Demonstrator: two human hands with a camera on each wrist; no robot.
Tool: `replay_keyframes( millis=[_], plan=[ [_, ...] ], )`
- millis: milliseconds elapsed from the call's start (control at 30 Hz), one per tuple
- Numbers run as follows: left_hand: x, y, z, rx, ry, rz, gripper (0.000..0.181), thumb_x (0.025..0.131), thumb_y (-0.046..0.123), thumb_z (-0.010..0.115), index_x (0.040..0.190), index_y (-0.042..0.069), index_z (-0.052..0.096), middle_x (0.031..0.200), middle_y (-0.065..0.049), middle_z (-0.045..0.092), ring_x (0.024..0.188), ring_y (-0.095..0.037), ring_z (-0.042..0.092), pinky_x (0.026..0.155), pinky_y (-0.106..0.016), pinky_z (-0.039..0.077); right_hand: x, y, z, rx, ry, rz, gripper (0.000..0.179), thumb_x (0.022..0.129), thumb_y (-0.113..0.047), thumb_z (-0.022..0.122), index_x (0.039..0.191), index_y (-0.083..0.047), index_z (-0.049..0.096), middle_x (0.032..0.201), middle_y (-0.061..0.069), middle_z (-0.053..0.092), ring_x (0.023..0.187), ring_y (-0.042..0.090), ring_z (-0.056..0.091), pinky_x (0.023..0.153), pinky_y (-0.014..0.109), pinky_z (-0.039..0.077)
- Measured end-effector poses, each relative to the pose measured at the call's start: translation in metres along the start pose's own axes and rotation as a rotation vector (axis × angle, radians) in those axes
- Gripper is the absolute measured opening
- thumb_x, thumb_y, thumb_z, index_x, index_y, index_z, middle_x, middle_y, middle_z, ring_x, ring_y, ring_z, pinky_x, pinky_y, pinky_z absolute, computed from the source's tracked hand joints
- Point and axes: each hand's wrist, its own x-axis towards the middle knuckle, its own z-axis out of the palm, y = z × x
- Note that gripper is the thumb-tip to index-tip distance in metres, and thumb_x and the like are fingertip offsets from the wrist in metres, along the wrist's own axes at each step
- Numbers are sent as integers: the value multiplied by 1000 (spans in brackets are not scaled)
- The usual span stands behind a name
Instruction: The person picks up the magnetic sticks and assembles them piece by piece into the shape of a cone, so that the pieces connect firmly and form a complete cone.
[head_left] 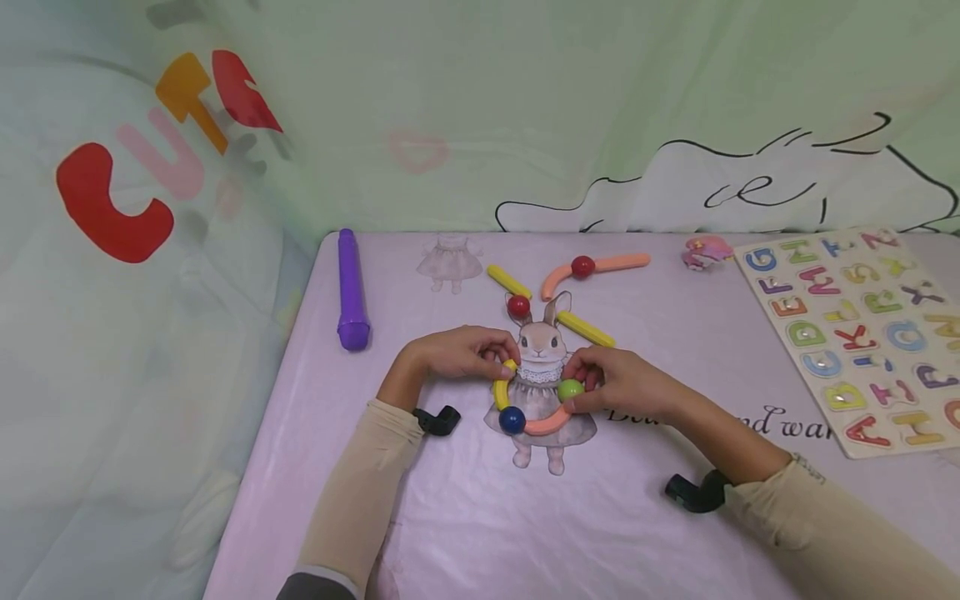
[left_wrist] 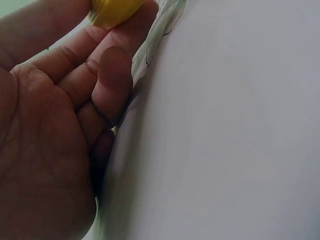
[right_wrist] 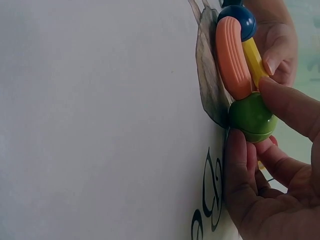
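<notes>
A curved chain of toy pieces lies over the printed rabbit. It runs from a yellow curved rod (head_left: 501, 394) through a blue ball (head_left: 512, 420) and an orange curved rod (head_left: 547, 423) to a green ball (head_left: 571, 390). My left hand (head_left: 467, 353) pinches the upper end of the yellow rod between thumb and fingers. With thumb and fingertips my right hand (head_left: 618, 382) grips the green ball, seen closely in the right wrist view, where the ball (right_wrist: 252, 117) meets the ribbed orange rod (right_wrist: 232, 57).
Beyond the hands lie a yellow rod (head_left: 510, 282) by a red ball (head_left: 518, 307), another yellow rod (head_left: 587, 329), and orange rods with a red ball (head_left: 582, 267). A purple toy microphone (head_left: 351, 292) lies left; a pink toy (head_left: 707, 252) and alphabet board (head_left: 847, 350) are right.
</notes>
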Motion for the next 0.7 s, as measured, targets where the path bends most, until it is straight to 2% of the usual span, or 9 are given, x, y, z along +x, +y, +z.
replay_keyframes(
  millis=[700],
  plan=[
    [0,1,0,13,3,-5,24,98,28,69,118,17,66,91,3,59,85,-11,52,77,-24,42,2,3,-2,-1,-27,15,44,81,-38,86,113,-14,66,97,5,61,94,22,54,80,34,48]
  ],
)
